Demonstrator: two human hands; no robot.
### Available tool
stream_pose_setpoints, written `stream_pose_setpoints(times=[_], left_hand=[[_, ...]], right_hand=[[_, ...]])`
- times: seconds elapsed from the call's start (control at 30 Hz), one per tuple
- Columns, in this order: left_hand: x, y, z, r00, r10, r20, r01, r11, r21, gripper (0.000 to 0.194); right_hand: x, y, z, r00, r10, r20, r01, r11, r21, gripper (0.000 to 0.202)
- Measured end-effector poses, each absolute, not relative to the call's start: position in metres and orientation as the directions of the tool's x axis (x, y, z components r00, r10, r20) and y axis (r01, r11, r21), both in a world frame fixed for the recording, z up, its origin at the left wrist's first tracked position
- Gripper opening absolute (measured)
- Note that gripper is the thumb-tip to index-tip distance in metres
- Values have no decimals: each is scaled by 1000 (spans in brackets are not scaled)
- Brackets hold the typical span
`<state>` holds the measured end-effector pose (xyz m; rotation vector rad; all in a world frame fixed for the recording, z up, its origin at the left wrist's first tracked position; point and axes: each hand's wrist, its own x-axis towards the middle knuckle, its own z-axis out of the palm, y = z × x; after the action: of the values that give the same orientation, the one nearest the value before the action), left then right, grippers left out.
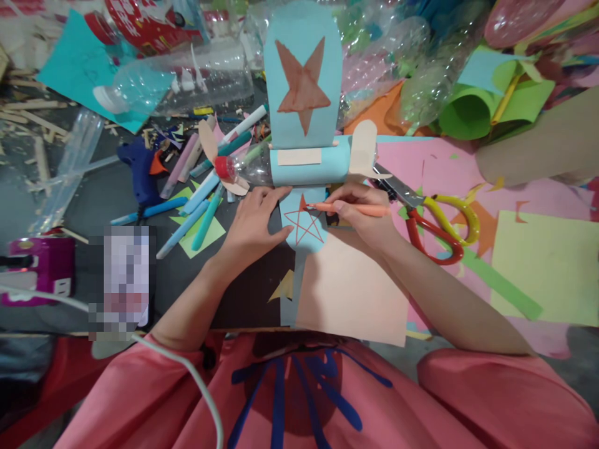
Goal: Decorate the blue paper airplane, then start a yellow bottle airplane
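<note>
At the frame's centre, my right hand [367,221] pinches an orange marker [377,211] over the outlined star [303,201] on blue paper [288,204]; my left [253,218], fingers spread, steadies it. I seem to be colouring; staying inside calls for short strokes.

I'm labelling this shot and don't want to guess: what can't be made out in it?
All in the head view:
- Pixelated rectangle: blurred into blocks.
- Bottle body inside the blue paper wrap: covered by the paper.
- Middle of the orange pen: behind the fingers of the right hand.
- Red-labelled bottle: cut off by the top edge.
</note>
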<state>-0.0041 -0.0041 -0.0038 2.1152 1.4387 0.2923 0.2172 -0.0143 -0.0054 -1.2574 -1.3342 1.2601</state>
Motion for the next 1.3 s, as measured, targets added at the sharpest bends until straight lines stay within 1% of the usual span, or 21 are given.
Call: stream_pose_setpoints(times=[0.1,0.17,0.23,0.33,0.73,0.97,1.1,1.3], left_hand=[[-4,-4,-4,411,903,-121,785,-284,551,61],[-4,-5,-5,414,904,-106,781,-293,551,60],[-4,-5,-7,415,906,-85,775,-303,555,60],[-4,-5,-8,420,905,-69,769,-314,557,59],[-4,-6,-9,420,907,-46,766,-326,554,59],[-4,-5,-7,418,905,-76,769,-308,560,59],[-4,-5,-8,415,906,-81,774,-305,554,59],[-4,-4,-8,426,901,-81,770,-314,555,60]], right_hand=[[212,-19,-5,-153,987,-52,140,-30,-990,26],[209,-21,-6,-217,976,-35,148,-2,-989,28],[207,-23,-7,-277,961,-9,146,33,-989,27],[207,-23,-8,-314,949,4,138,50,-989,22],[208,-22,-9,-309,950,40,135,86,-987,18],[208,-22,-9,-311,950,7,148,56,-987,20],[208,-22,-10,-306,952,19,154,69,-986,19],[208,-21,-9,-292,956,-7,150,38,-988,19]])
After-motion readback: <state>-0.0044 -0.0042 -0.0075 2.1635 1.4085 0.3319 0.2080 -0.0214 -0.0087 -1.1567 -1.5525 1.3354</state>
